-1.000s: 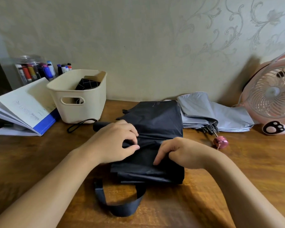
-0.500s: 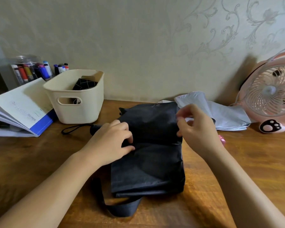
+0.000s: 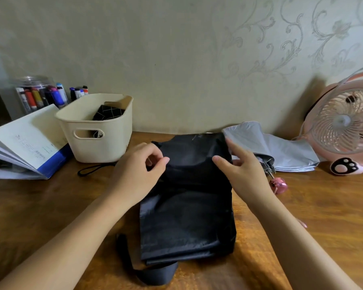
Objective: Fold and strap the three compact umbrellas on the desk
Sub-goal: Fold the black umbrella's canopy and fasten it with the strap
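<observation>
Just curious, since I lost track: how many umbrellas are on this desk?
3. A black umbrella lies mid-desk, nearest the camera; a grey umbrella lies beside it, by the pink fan; a checked umbrella, partly hidden, sits in the cream basket.

Home study corner: wooden desk (image 3: pixel 40 216) against floral-embossed wallpaper (image 3: pixel 176 59). Left of the cream basket (image 3: pixel 105 147), an open booklet (image 3: pixel 25 141) and a jar of markers (image 3: pixel 36 97); well to its right, a pink paw-print fan (image 3: pixel 342 122).

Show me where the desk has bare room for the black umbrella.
Bare wood lies left of the black umbrella, before the open booklet and cream basket, and at near right, before the grey umbrella and pink fan. The back edge is crowded.
</observation>
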